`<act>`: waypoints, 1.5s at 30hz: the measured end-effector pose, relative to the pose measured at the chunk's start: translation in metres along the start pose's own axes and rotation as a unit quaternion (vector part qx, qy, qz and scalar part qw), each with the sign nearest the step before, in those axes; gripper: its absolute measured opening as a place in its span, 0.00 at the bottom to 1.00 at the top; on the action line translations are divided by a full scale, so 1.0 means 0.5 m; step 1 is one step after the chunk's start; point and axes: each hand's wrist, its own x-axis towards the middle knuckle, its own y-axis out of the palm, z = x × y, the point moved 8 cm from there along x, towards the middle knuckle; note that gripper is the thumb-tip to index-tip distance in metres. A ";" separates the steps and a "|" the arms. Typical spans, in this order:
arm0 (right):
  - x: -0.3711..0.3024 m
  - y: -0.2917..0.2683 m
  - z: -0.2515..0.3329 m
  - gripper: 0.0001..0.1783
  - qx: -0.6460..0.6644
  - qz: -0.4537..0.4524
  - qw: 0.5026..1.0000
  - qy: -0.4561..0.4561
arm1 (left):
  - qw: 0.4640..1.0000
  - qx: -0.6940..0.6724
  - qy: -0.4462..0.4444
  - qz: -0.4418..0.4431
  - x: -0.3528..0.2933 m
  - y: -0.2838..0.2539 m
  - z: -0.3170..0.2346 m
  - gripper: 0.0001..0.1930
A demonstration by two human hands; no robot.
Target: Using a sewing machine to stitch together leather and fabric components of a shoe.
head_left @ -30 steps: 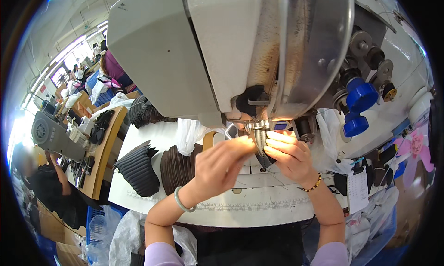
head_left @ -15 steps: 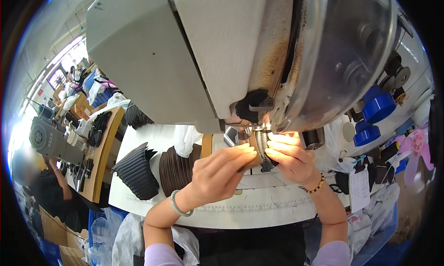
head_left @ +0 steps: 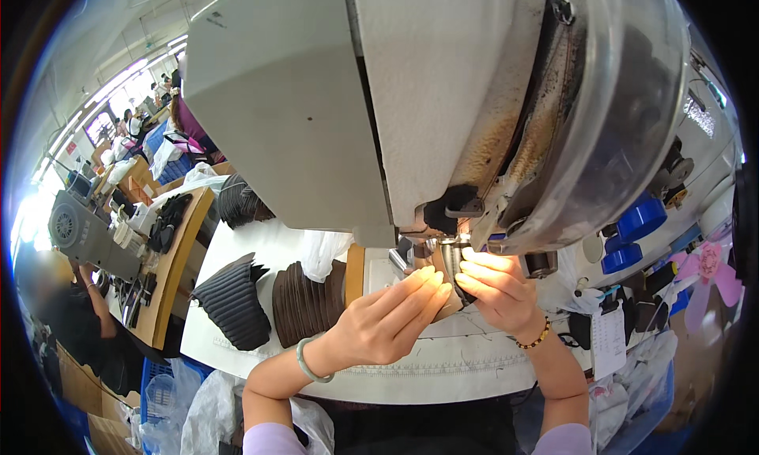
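Both my hands are at the front of a sewing machine (head_left: pixel 292 107), under its lit head. A narrow dark strip (head_left: pixel 456 269) of material runs toward me from beneath the needle area. My right hand (head_left: pixel 506 293) pinches the right side of this strip. My left hand (head_left: pixel 391 317) has its fingers pressed together at the left side, on a tan-brown edge (head_left: pixel 451 306) that seems to belong to the same piece. The fingers hide most of it, and the needle itself cannot be made out.
Left on the white table (head_left: pixel 443 372) lie a stack of black ribbed pieces (head_left: pixel 235 303) and brown ribbed pieces (head_left: pixel 307 301), with a white plastic bag (head_left: pixel 326 253) behind. Right are blue knobs (head_left: pixel 622 256), a paper sheet (head_left: pixel 608 343) and a pink fan (head_left: pixel 708 271). A person works far left.
The view has shifted, so the machine sits further right. My left fingers have stretched out and come closer to the strip's near end. Less of the strip shows now.
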 end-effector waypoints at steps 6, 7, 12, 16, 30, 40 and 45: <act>0.015 0.000 0.000 0.20 -0.028 -0.015 0.999 0.001 | 0.999 -0.033 -0.003 -0.012 0.007 0.005 0.023 0.19; 0.016 0.006 0.000 0.20 -0.029 -0.014 0.999 -0.001 | 0.999 -0.045 -0.005 -0.017 0.003 0.010 0.034 0.20; 0.011 0.009 -0.009 0.23 -0.028 -0.013 0.999 0.010 | 0.999 -0.047 -0.013 -0.014 0.003 0.004 0.032 0.22; 0.016 0.003 -0.015 0.23 0.006 -0.016 1.000 0.004 | 0.999 0.040 -0.017 0.013 0.011 0.005 0.007 0.20; 0.023 0.002 -0.004 0.16 -0.029 -0.030 0.999 0.002 | 0.998 0.058 0.017 -0.033 0.002 0.005 0.005 0.19; 0.007 0.011 -0.023 0.17 -0.022 -0.013 0.999 0.029 | 0.999 0.030 -0.019 -0.036 -0.008 0.016 0.036 0.18; 0.023 0.008 -0.020 0.18 -0.019 -0.018 0.999 0.021 | 0.998 0.020 -0.042 -0.048 -0.001 0.011 0.032 0.16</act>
